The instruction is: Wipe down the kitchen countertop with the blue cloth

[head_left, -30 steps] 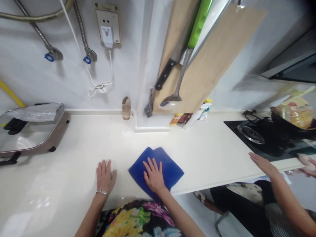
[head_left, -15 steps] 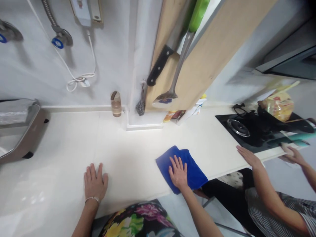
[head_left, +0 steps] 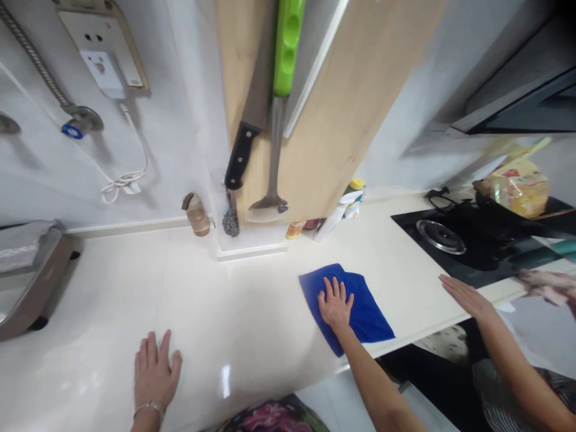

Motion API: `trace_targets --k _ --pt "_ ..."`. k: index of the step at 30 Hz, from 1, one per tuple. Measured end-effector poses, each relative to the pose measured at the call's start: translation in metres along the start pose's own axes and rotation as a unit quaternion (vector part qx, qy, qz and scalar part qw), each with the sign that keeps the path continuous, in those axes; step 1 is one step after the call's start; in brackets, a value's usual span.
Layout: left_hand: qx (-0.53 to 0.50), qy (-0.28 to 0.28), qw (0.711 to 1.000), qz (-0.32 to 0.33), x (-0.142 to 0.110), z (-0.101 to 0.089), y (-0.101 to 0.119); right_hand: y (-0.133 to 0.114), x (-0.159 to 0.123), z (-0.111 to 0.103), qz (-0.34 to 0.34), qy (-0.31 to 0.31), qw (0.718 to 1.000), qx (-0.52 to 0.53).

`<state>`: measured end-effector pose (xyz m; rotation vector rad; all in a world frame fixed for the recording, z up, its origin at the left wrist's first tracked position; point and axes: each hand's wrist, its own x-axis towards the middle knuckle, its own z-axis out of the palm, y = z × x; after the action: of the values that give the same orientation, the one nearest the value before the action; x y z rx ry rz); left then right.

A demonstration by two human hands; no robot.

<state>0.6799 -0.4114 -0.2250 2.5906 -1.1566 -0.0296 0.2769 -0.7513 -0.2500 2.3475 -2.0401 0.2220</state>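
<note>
My right hand (head_left: 335, 302) lies flat with fingers spread on a blue cloth (head_left: 369, 309). The cloth is spread on the white countertop (head_left: 252, 318), and one edge reaches the counter's front edge. To the left, my left hand (head_left: 155, 372), with a bracelet at the wrist, rests palm down on the bare counter, its fingers stretched out. It holds nothing.
At right, another person's hand (head_left: 465, 297) rests at the counter edge beside the black stove (head_left: 432, 240). A knife (head_left: 240, 157) and a slotted turner (head_left: 270, 201) hang before a wooden board (head_left: 324, 144). A brown bottle (head_left: 197, 214) stands by the wall; an appliance (head_left: 38, 288) sits left.
My right hand and the blue cloth have slid a little to the right along the counter. My left hand stays flat on the counter. The camera view has shifted.
</note>
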Motion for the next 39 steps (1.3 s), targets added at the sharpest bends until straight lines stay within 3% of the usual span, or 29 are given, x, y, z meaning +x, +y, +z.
trace_targets --k 7,15,24,28,33,36,39 --pt "0.028 -0.012 1.0 -0.003 0.002 -0.005 0.001 0.009 0.05 0.005 0.019 0.023 0.999 0.039" --pt "0.051 0.016 0.993 -0.104 -0.004 -0.005 0.039 0.019 0.114 0.015 0.072 0.061 0.993 0.067" --pt "0.049 -0.004 0.989 -0.136 -0.003 -0.004 0.032 0.025 0.188 0.03 0.137 0.127 0.978 0.088" --pt "0.054 -0.005 0.989 -0.135 -0.004 -0.004 0.032 0.034 0.222 0.036 0.133 0.095 0.983 0.083" --pt "0.058 0.001 0.989 -0.134 -0.004 -0.004 0.031 0.046 0.255 0.038 0.106 -0.004 0.99 0.096" --pt "0.07 -0.007 0.989 -0.131 -0.003 -0.003 0.029 0.051 0.259 0.036 0.084 -0.037 0.992 0.086" --pt "0.079 -0.01 0.988 -0.13 -0.003 -0.003 0.028 0.057 0.246 0.033 0.052 -0.039 0.996 0.057"
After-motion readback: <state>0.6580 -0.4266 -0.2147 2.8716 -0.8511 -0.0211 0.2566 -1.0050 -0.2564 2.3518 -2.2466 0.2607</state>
